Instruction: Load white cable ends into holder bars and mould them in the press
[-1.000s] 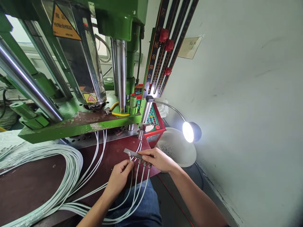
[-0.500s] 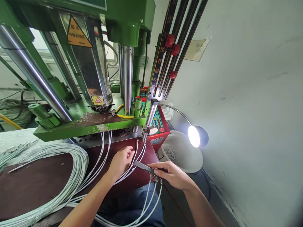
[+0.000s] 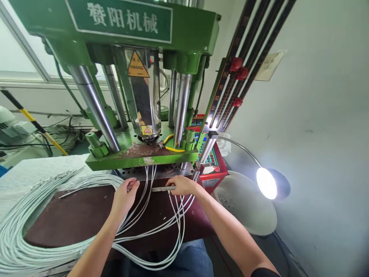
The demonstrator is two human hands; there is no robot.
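Observation:
My right hand (image 3: 183,185) is closed around one end of a narrow grey metal bar (image 3: 159,189), held level just in front of the green press. White cables (image 3: 181,227) with metal ends hang from the bar and loop down over the table's front edge. To the left, my left hand (image 3: 125,194) is closed with thumb and fingertips together; whatever it pinches is too small to make out. It is beside the large coil of pale cables (image 3: 15,231). Other white cables (image 3: 147,192) run between the hands into the gap under the press's green plate (image 3: 147,162).
The green press with steel columns (image 3: 93,104) stands straight ahead. A lit lamp (image 3: 266,184) on a bent neck is at right, above a white tub (image 3: 259,215) of small pieces. A red control box (image 3: 215,177) sits behind my right hand. White cloth (image 3: 57,163) covers the table's left side.
The view has swung left. My right hand has carried the bar from the table's front edge up toward the press. My left hand has moved away from the bar, nearer the coil.

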